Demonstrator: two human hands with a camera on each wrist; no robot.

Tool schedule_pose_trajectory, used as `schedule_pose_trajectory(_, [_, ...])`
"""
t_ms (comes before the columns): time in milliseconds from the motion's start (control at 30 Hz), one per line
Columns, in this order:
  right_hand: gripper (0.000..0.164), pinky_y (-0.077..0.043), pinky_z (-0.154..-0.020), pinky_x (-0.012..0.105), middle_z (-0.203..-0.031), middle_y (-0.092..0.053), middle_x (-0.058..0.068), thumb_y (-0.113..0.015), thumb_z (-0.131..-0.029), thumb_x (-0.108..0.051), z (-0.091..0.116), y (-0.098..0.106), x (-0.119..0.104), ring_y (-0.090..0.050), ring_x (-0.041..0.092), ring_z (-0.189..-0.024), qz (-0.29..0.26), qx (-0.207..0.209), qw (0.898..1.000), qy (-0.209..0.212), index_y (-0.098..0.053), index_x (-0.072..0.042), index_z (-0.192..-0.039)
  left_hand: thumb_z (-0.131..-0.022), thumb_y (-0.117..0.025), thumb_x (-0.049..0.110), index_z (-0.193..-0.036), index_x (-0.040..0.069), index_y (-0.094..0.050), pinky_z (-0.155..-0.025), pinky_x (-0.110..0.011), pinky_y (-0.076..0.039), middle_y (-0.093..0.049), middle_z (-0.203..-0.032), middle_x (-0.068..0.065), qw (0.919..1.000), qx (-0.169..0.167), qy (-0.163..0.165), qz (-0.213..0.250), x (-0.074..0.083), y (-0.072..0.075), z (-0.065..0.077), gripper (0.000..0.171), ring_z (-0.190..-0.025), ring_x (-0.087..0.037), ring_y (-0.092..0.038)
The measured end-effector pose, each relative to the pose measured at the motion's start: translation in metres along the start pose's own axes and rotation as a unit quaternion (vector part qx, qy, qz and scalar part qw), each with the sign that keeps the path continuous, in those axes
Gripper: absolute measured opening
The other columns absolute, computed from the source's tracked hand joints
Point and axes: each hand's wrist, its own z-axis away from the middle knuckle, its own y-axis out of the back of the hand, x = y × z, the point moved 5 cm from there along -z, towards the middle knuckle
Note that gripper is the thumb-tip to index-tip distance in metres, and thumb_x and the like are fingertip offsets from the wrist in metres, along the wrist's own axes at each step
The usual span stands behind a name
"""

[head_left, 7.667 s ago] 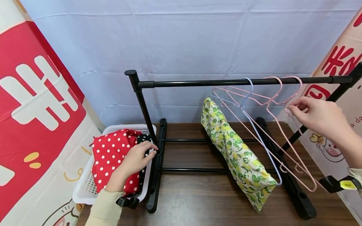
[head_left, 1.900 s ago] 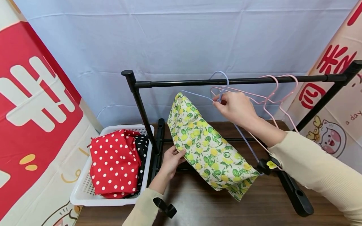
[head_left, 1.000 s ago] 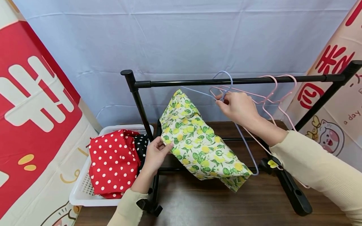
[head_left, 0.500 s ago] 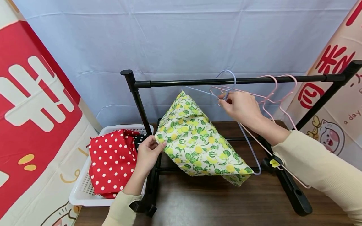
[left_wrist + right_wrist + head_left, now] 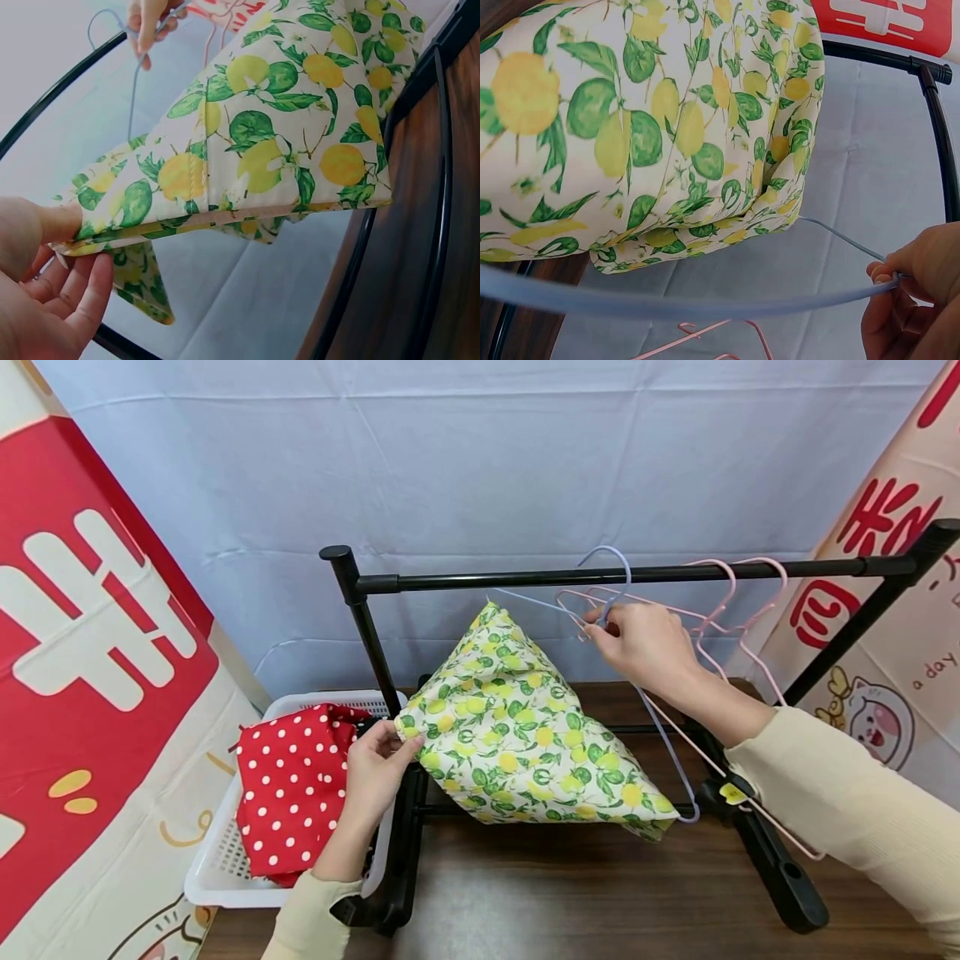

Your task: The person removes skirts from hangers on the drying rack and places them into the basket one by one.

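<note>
A lemon-print cloth (image 5: pixel 525 735), white with yellow fruit and green leaves, hangs from the lilac clothes hanger (image 5: pixel 678 768), which is hooked over the black rack's top bar. My left hand (image 5: pixel 378 768) pinches the cloth's left corner between thumb and fingers and holds it out to the side. In the left wrist view, the thumb lies on top of the folded hem (image 5: pixel 217 217). My right hand (image 5: pixel 648 639) pinches the hanger's neck just under its hook. The right wrist view has the hanger wire (image 5: pixel 705 304) running from those fingers past the cloth.
Two pink hangers (image 5: pixel 727 589) hang on the rack bar (image 5: pixel 480 580) to the right. At left, a white basket (image 5: pixel 217 868) holds a red polka-dot cloth (image 5: pixel 292 793) and a black dotted one. The rack's feet (image 5: pixel 787 885) stand on a brown wooden table (image 5: pixel 570 893).
My right hand went from the pink hangers to the lilac hanger's neck, which has shifted slightly right lately. My left hand took the lemon-print cloth's edge and drew it left, spreading it wider.
</note>
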Motion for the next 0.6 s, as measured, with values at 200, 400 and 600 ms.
schedule_pose_trajectory(200, [0.035,-0.023,-0.035,0.027,-0.052,-0.054,0.004,-0.06,-0.088,-0.022,0.0,0.001,0.002,-0.036,0.019,-0.042,-0.005,0.003,1.0,0.007,-0.059,-0.011,-0.055,-0.078,-0.074,0.02,-0.088,0.005,-0.067,-0.065,-0.019,-0.051,-0.058,-0.099,-0.004,0.9979,0.033,-0.044,-0.034,0.006,0.006,0.0,0.02,-0.08,-0.016,-0.057])
schedule_pose_trajectory(400, [0.034,-0.023,-0.035,0.027,-0.051,-0.052,0.004,-0.06,-0.088,-0.022,0.0,0.0,0.003,-0.035,0.018,-0.04,-0.004,-0.001,1.0,0.002,-0.06,-0.011,-0.057,-0.08,-0.072,0.014,-0.083,0.0,-0.061,-0.068,-0.016,-0.05,-0.054,-0.124,0.001,0.9966,0.044,-0.065,-0.023,0.01,0.011,-0.002,0.018,-0.097,-0.013,-0.056])
schedule_pose_trajectory(600, [0.039,-0.024,-0.035,0.027,-0.048,-0.047,0.003,-0.058,-0.09,-0.025,0.001,0.001,0.003,-0.034,0.016,-0.039,-0.004,-0.01,1.0,-0.001,-0.054,-0.011,-0.054,-0.081,-0.07,0.012,-0.092,0.001,-0.058,-0.071,-0.018,-0.052,-0.062,-0.111,-0.005,0.9992,0.031,-0.026,0.005,0.008,0.013,-0.003,0.019,-0.087,-0.015,-0.063])
